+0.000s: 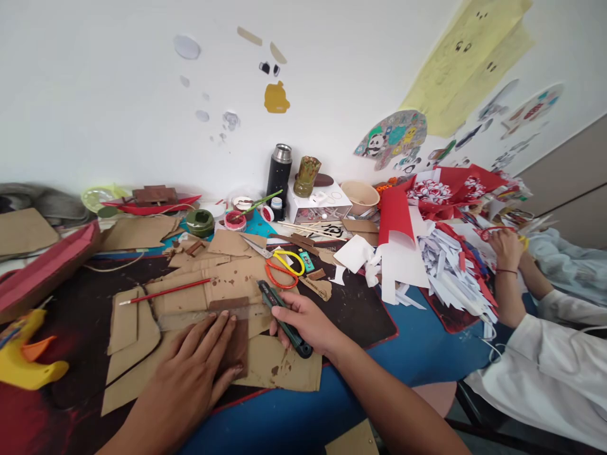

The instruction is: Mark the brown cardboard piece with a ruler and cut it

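Cardboard (pixel 265 370) lies pinned under the flat, spread left hand (pixel 194 366), whose fingertips could get nicked if the utility knife (pixel 284 316) gripped by the right hand (pixel 306 322) slips.

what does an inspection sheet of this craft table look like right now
surface: blue table with a dark mat
job's things: brown strip on cardboard sheets; utility knife
clutter: scissors, red brush, paper scraps, flask
hands: left hand flat on the strip; right hand grips the knife
cables: pale cord by the cardboard
surroundings: wall stickers; another person's hand at right
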### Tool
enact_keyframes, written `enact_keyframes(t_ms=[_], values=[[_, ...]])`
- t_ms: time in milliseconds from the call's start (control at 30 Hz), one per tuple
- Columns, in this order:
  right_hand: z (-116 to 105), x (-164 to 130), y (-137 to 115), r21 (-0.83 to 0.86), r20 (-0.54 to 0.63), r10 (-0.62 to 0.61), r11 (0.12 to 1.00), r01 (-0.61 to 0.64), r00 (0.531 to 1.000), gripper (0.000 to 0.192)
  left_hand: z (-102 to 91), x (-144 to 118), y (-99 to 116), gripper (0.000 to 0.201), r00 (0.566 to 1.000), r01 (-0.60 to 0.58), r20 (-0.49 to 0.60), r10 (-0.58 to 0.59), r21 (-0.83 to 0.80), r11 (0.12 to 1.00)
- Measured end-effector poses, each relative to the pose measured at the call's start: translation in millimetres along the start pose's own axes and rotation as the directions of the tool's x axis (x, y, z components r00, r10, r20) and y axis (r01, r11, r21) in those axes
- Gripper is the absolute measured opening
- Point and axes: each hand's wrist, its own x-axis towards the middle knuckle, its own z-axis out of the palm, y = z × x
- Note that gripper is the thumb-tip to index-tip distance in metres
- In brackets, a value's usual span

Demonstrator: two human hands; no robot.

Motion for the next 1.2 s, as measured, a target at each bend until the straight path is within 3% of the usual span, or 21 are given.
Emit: enact_keyframes(t_ms=[433, 700, 1000, 1200], values=[[0.6, -2.0, 0.0, 0.044, 0.009, -0.001, 0.999, 0.000, 1.000, 0.056, -10.9, 7.3, 3.0, 0.068, 1.000, -0.026, -0.001, 0.026, 0.029, 0.999], [0.3, -0.7, -2.0, 0.010, 0.015, 0.003, 1.000, -0.004, 1.000, 0.055, -6.4, 4.6, 3.5, 0.069, 1.000, 0.004, 0.009, -0.004, 0.002, 1.000], [4.5, -1.3, -23.1, -0.202, 0.033, 0.107, 0.974, -0.098, 0.994, 0.044, -8.7, 8.1, 6.3, 0.062, 1.000, -0.030, 0.002, 0.030, 0.055, 0.998], [8.4, 3.6, -47.5, -0.354, 0.089, 0.098, 0.933, -0.060, 0.991, 0.032, -5.3, 5.7, 10.1, 0.062, 1.000, 0.005, 0.023, -0.006, 0.047, 0.999]])
